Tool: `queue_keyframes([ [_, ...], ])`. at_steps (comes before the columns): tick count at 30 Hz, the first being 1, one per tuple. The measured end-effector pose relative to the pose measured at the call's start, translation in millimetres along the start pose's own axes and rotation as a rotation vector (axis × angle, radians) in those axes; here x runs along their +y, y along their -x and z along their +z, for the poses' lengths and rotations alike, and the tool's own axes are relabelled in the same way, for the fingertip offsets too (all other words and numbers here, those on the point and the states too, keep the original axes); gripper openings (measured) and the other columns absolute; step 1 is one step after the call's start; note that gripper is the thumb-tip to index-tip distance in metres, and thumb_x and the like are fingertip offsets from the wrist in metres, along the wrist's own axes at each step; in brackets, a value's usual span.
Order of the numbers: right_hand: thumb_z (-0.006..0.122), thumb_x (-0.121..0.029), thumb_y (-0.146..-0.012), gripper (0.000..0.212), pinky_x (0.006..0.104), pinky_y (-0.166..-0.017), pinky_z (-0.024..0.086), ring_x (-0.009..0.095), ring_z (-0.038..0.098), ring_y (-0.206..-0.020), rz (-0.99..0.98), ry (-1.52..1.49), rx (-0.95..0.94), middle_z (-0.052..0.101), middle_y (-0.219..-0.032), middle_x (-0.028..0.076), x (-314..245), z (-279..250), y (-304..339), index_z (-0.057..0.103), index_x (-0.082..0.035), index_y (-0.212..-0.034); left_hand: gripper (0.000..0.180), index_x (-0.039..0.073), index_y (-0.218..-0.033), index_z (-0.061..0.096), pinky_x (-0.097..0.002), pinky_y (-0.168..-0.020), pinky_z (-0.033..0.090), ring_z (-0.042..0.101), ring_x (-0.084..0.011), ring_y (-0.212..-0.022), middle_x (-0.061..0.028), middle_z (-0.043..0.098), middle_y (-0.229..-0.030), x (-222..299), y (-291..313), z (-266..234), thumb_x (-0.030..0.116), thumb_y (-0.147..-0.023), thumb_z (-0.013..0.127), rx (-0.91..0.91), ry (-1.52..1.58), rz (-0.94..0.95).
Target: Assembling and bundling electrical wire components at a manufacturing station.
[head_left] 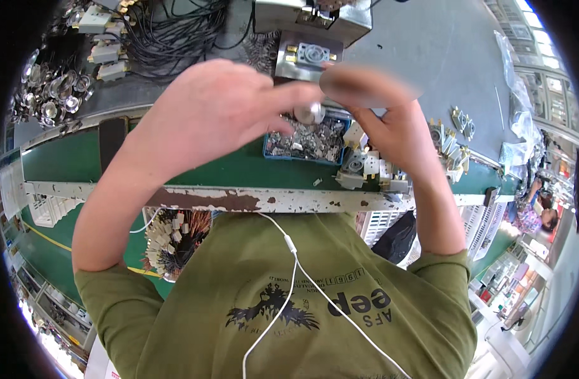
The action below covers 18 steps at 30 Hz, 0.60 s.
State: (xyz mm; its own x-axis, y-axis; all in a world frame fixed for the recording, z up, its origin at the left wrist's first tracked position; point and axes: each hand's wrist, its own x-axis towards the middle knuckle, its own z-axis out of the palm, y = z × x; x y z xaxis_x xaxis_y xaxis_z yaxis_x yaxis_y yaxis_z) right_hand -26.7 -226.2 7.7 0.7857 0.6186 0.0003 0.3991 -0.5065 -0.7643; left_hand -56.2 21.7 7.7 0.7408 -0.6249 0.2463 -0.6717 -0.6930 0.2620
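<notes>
My left hand (223,107) reaches in over the bench, its index finger and thumb curled around a shiny round metal piece (310,113). The piece sits at the fingertips, above a blue tray (268,155) full of small metal parts. To the right, my right hand (384,104) bends toward the middle, near the left fingertips; its fingers are smeared by motion, so what they hold, if anything, is unclear. Just beyond both hands, a light grey housing with brass-coloured prongs (313,54) rests on the metal plate (289,71) of a bench machine (277,19).
White and grey housings (370,165) are piled right of the tray, with more (453,151) farther right. Shiny metal discs (56,95) and black cables (169,38) lie at left. A dark flat object (113,144) rests near the front edge. Another person (536,215) is far right.
</notes>
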Motion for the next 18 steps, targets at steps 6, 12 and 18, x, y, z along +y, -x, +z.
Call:
queue_keyframes([
  [6, 0.069, -0.002, -0.085, 0.052, 0.0335, -0.09, 0.051, 0.023, 0.063, -0.103, -0.113, 0.29, 0.331, 0.062, -0.122, 0.013, 10.3, 5.0, -3.2, 0.055, -0.009, -0.134, 0.034, 0.019, -0.119, 0.064, -0.035, -0.064, 0.048, 0.062, -0.0234, -0.072, -0.0047, 0.062, -0.074, -10.8, -8.2, -4.7, 0.026, -0.086, 0.067, -0.007, 0.217, 0.004],
  [12, 0.055, 0.0, -0.095, 0.039, 0.0348, -0.089, 0.053, 0.023, 0.063, -0.107, -0.312, -0.154, 0.561, 0.061, -0.125, 0.018, -7.8, -28.2, -5.1, 0.049, 0.003, -0.134, 0.033, 0.016, -0.122, 0.06, -0.0363, -0.065, 0.05, 0.066, -0.0269, -0.072, -0.0109, 0.069, -0.082, -28.1, -48.6, 8.6, 0.022, -0.089, 0.064, -0.164, 0.482, -0.316],
  [18, 0.064, -0.01, -0.092, 0.063, 0.0328, -0.087, 0.055, 0.021, 0.063, -0.102, -0.673, -0.129, 1.09, 0.063, -0.114, 0.019, -35.5, -76.5, -64.6, 0.032, -0.001, -0.146, 0.034, 0.02, -0.123, 0.063, -0.0396, -0.071, 0.051, 0.066, -0.0305, -0.079, -0.0106, 0.07, -0.088, -32.2, -52.5, 13.6, 0.023, -0.09, 0.063, -0.264, 0.401, -0.335],
])
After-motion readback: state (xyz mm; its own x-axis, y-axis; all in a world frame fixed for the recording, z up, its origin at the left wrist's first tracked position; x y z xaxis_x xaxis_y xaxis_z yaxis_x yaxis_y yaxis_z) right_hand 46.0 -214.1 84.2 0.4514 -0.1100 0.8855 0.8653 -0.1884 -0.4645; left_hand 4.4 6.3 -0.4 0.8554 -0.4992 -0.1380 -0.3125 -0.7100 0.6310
